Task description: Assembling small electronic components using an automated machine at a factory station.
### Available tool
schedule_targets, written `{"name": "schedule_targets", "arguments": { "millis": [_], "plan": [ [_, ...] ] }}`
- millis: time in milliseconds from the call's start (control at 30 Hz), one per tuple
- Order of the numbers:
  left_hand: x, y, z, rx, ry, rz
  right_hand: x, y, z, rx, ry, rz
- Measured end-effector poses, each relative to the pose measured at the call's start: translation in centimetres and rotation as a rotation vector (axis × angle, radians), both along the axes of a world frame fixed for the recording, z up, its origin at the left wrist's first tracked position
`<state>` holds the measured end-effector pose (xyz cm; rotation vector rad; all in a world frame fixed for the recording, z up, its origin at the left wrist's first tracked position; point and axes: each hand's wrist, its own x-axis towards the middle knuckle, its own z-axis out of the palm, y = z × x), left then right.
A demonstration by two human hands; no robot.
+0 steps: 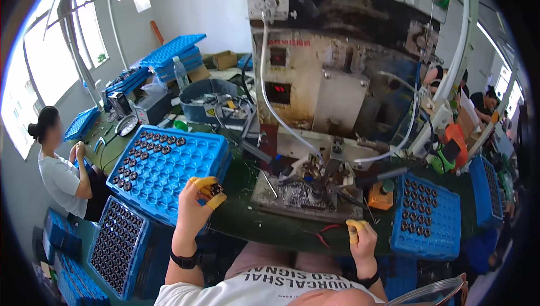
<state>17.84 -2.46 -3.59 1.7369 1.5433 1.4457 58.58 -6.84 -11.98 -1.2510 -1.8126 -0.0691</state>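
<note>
Closest to my lens, at the lower edge, is a pair of clear-framed glasses (pixel 436 292), with the worker's white printed fabric T-shirt (pixel 247 289) just beyond. The biggest thing I have in view is a grimy, cream-panelled metal machine (pixel 304 112), standing at the back of the green counter (pixel 242 230). To the left, a large blue plastic pocketed tray (pixel 188 174) is part filled with dark round pieces (pixel 180 142), many pockets bare; to the right, a smaller-looking blue plastic tray (pixel 447 216) carries more in its left columns. Between the two, below the machine, lies a grey metal base plate (pixel 265 199). Then come the hands, both with yellow finger covers (pixel 215 201): the left hand (pixel 194 210) is raised by the left tray's near right corner, its fingers closed on one small dark round part (pixel 216 189). The right hand (pixel 365 240) is near the counter's front edge, fingers curled narrow; whether they pinch anything I cannot tell. I judge the step in hand to be moving a single part between tray and machine, which way I cannot tell; the next move calls for a light, steady grip.
</note>
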Motion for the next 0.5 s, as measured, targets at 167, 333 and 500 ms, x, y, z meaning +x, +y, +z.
{"name": "schedule_targets", "arguments": {
  "millis": [167, 333, 500],
  "plan": [
    [-0.10, -0.65, 0.08, -0.003, -0.033, -0.012, -0.18, 0.09, 0.39, 0.013, 0.004, 0.021],
    [0.02, -0.37, 0.09, -0.053, -0.051, -0.037, -0.04, 0.32, 0.37, 0.009, -0.025, 0.003],
    [-0.41, -0.39, -0.67, -0.024, -0.011, -0.025, -0.27, 0.23, -0.05, -0.031, -0.004, -0.040]
  ]
}}
